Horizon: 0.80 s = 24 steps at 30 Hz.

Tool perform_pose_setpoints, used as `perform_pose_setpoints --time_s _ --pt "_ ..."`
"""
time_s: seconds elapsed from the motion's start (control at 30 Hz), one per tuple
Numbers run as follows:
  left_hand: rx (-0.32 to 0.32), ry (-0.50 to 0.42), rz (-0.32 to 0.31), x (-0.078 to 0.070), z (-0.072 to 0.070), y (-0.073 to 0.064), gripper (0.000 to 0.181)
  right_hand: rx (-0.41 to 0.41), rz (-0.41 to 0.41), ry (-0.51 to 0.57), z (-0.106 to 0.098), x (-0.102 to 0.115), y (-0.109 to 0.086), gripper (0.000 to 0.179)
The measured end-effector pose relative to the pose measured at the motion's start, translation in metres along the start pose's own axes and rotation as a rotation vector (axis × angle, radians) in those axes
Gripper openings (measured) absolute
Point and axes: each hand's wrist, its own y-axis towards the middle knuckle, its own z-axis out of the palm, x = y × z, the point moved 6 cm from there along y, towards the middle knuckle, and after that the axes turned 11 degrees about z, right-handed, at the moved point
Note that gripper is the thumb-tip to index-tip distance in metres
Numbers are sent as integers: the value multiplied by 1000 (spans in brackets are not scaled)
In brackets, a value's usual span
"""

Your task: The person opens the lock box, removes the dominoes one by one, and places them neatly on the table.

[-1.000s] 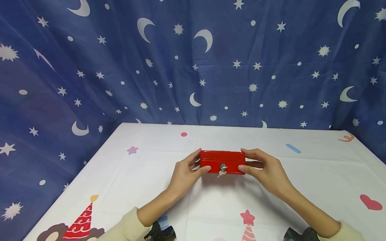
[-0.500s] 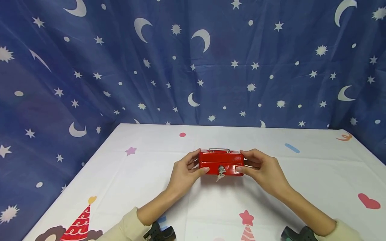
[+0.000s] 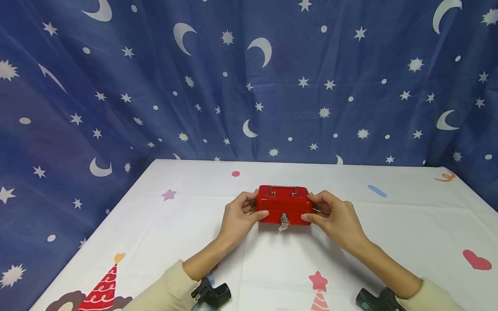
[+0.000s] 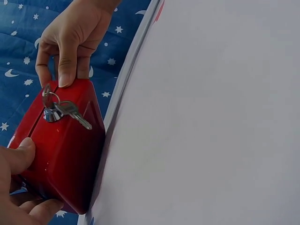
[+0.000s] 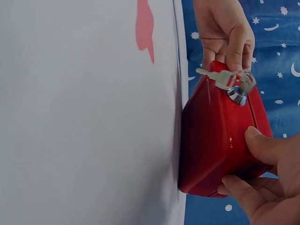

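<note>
Both hands hold a small red metal cash box [image 3: 285, 204] between them, close over the white tablecloth. My left hand [image 3: 242, 218] grips its left end, thumb on the front face and fingers round the side. At the right end my right hand [image 3: 333, 218] grips it the same way. The lid is down, with a wire carry handle [image 3: 283, 187] on top. A key sits in the round front lock [image 4: 53, 113], and a second key [image 5: 220, 78] hangs from the same ring. The fingers behind the box are partly hidden.
A white tablecloth [image 3: 186, 242] printed with stars, a heart and party hats covers the table. Behind it and to the left hangs a blue curtain [image 3: 218, 86] with moons and stars. Black wrist cameras [image 3: 212, 293] sit under both forearms.
The box has tipped so that its top and handle now show, where earlier mostly its front was visible. Both hands keep their grip and have drawn slightly closer in.
</note>
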Motion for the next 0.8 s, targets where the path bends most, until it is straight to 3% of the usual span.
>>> perform_pose_setpoints --time_s 0.37,0.8 --pt "-19 -14 -31 6 3 4 47 -28 -7 -57 2 -4 4 38" --pt "-48 9 16 16 7 9 50 -97 -46 -145 4 -8 9 37"
